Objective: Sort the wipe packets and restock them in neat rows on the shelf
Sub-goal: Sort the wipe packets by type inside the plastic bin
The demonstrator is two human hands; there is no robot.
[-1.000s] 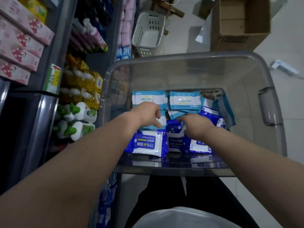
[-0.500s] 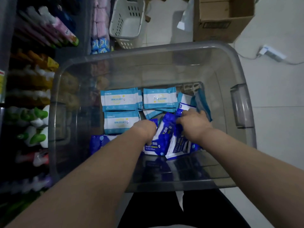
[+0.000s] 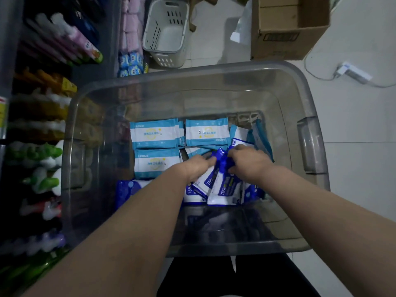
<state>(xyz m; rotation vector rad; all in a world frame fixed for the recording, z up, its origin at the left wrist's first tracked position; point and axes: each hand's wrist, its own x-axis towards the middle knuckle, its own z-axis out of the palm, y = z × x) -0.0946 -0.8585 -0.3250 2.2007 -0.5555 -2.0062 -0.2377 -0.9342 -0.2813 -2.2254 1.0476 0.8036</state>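
Blue alcohol wipe packets [image 3: 222,187] went from flat to bunched upright; left hand [image 3: 196,168] and right hand [image 3: 249,162] both pinch the bunch, so sorting is underway

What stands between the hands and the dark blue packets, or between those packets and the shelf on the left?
Nothing separates the left hand and right hand from the dark blue packets: both hold them. Toward the shelf, the left wall of the bin stands in the way; the packets must go over it.

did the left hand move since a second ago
Yes. Judged against the lower light-blue packet, the left hand has shifted right, off it, toward the right hand; both grip the dark-blue packets.
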